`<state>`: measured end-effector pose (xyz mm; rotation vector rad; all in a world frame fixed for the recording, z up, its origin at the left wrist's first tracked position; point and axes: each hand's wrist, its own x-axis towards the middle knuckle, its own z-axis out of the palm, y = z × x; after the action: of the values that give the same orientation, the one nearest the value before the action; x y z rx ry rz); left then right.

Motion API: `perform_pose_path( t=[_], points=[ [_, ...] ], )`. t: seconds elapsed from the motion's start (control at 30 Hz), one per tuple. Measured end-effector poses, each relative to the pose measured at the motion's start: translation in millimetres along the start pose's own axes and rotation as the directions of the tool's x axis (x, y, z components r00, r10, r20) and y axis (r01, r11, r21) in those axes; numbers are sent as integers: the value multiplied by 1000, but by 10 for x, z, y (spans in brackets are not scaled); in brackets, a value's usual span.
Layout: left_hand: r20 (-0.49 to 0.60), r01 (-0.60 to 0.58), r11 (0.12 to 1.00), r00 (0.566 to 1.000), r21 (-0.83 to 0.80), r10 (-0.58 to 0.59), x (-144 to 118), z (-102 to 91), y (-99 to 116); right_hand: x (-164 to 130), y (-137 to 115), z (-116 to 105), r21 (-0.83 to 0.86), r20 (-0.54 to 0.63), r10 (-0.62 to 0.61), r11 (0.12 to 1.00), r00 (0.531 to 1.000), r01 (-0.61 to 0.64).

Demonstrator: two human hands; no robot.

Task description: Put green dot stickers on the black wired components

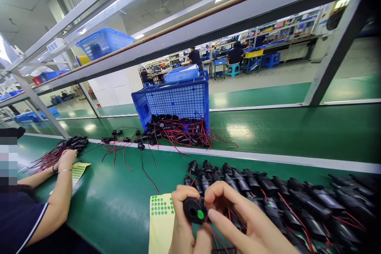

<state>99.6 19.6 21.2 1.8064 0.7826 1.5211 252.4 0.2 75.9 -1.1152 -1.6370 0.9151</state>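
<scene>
My left hand [183,226] grips a small black round part [193,209] that bears a green dot sticker [200,214]. My right hand [247,222] pinches the same part from the right, its thumb beside the sticker. Red and black wires trail from the part below my hands. A yellowish sheet of green dot stickers [160,216] lies on the green bench just left of my left hand. Several matching black parts with red wires [268,186] lie in rows right behind and to the right of my hands.
A blue plastic crate [174,101] lies tipped on the belt, spilling black parts and red wires [175,133]. At left a co-worker's arm [56,194] reaches toward another pile of parts [73,143] and a sticker sheet [79,170]. A metal frame rail [208,27] runs overhead.
</scene>
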Motion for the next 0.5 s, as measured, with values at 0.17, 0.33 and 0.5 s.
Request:
perform_pose_path(
  t=[0.17, 0.33, 0.5],
  points=[
    [287, 288, 909, 936, -301, -202, 25, -176, -59, 34, -20, -131, -222, -47, -217, 954, 975, 202],
    [448, 465, 783, 852, -413, -270, 73, -214, -86, 56, -31, -178, -283, 32, -482, 836, 876, 470],
    [407, 430, 852, 865, -298, -295, 115, -239, -31, 14, -2, -186, -411, -2, -578, 744, 816, 526]
  ],
)
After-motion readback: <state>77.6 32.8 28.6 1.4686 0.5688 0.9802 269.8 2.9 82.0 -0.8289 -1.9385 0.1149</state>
